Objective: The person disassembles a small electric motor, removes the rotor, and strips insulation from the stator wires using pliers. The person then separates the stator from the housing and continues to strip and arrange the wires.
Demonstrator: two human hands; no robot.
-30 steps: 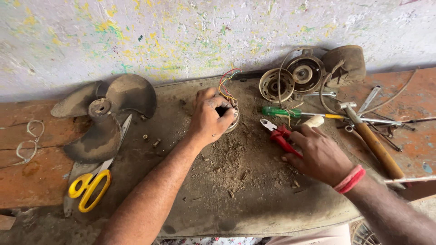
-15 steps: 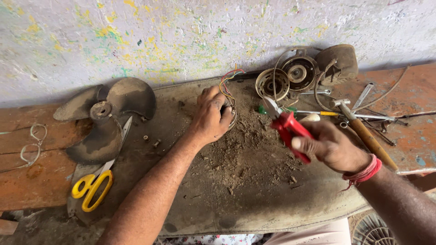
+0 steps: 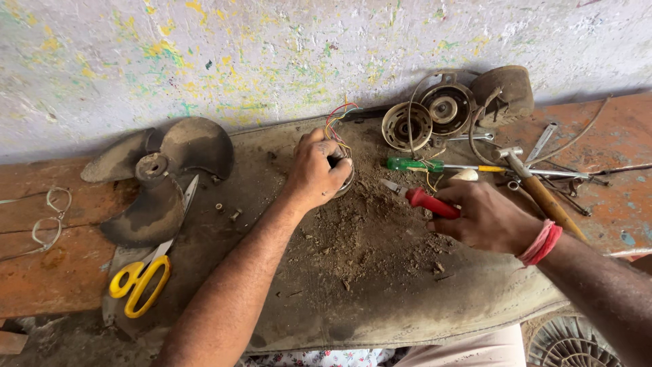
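Against the paint-flecked wall, a dusty cloth-covered bench [image 3: 380, 299] is serving as the worktop, grit lying thick at its middle. His left hand [image 3: 316, 170] is curling down over a small round motor part [image 3: 345, 182], fingers clamped round it, apparently pinning it steady while its coloured wires [image 3: 336, 122] are sticking up behind. His right hand [image 3: 485, 217] is gripping red-handled pliers [image 3: 421, 198], their nose pointing at that part, with yellow scissors [image 3: 139, 282] and a fan blade [image 3: 159, 177] lying well aside.

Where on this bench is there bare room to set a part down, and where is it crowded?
Free: the mat's near strip below both forearms, though dusty, and the mat between the scissors and the left hand. Crowded: the right end, where motor housings, a screwdriver and a hammer crowd beyond the right hand holding red-handled pliers.
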